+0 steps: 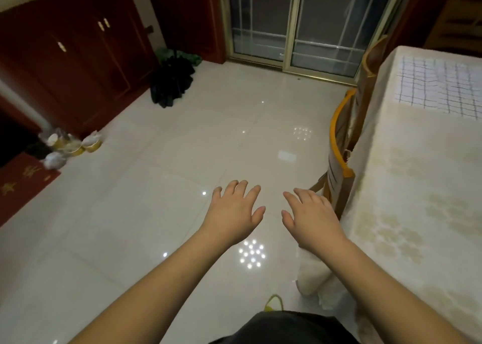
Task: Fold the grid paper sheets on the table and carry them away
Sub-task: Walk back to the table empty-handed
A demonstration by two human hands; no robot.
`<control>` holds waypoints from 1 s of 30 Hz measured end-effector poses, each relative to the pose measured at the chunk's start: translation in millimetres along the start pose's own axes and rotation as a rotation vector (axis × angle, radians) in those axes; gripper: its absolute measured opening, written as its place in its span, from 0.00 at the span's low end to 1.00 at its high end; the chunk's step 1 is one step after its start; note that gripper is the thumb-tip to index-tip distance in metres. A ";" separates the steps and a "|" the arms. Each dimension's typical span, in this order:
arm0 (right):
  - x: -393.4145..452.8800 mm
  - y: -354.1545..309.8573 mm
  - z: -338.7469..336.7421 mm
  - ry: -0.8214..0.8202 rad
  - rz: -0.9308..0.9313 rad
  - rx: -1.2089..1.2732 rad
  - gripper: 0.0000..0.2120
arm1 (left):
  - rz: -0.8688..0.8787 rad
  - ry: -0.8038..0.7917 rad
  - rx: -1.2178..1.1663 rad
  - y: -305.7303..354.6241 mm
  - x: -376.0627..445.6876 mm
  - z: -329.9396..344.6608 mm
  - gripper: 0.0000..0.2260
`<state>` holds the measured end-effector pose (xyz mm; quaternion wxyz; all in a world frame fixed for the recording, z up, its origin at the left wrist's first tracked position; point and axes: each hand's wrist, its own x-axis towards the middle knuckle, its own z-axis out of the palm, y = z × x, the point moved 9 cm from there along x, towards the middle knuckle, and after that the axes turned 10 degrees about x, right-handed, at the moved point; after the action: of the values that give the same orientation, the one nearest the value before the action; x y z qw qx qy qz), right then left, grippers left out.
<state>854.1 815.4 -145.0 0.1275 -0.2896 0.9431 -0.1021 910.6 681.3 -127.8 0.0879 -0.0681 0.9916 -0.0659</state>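
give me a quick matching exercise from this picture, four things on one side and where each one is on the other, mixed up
Things:
1. grid paper sheets
2. left hand
3. wooden chair
4. black heap

Places:
A. on the floor by the red cabinets, near the glass door
B. pushed in against the near side of the table
C. lying flat on the tablecloth at the far right
D. held out open above the shiny floor tiles, beside the right hand

Pairs: 1-C, 2-D, 3-B, 4-A
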 end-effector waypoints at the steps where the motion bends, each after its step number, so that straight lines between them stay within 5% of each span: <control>1: 9.3 8.3 -6.4 0.004 0.013 -0.001 0.26 | 0.012 -0.005 0.003 3.1 13.5 -3.0 0.26; 14: 113.6 59.3 -54.6 0.062 0.184 0.011 0.25 | 0.151 0.063 -0.021 4.9 161.6 -21.0 0.25; 30: 327.5 -0.2 -105.9 0.100 0.248 0.014 0.25 | 0.258 0.129 0.008 -135.2 351.2 -52.5 0.28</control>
<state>560.5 640.4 -104.2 0.0941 -0.1645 0.9761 -0.1063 575.2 503.3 -115.3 0.0321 0.0646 0.9955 -0.0621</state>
